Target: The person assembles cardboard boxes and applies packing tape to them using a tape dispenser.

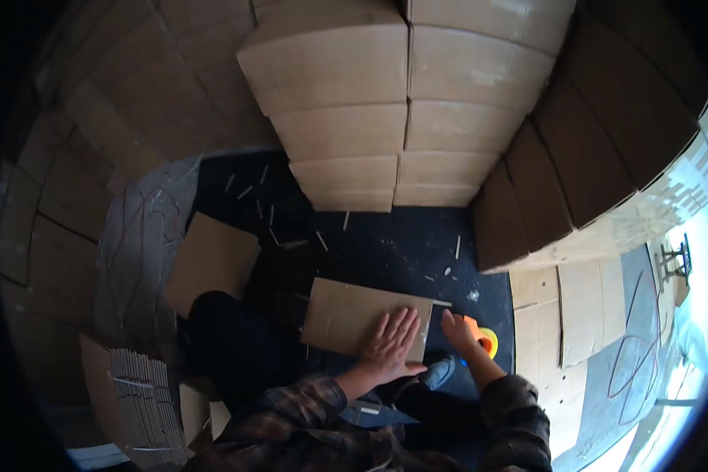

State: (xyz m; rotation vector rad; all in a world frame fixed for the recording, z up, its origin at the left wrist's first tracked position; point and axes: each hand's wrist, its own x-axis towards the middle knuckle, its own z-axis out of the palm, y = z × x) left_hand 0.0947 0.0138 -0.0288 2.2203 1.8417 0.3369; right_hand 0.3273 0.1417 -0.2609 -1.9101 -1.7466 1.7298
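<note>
My left hand lies flat, fingers spread, on the right part of a brown cardboard sheet on the dark floor. My right hand sits just past the sheet's right edge, fingers curled on an orange tool that looks like a cutter; a blue bit shows below it. Both plaid sleeves reach in from the bottom of the view. My dark trouser legs and a shoe show beside the sheet.
Tall stacks of cardboard boxes rise ahead and to the right. Another cardboard sheet lies on the floor at left. Small cardboard strips litter the dark floor. Corrugated board bundles stand at lower left, flat sheets at right.
</note>
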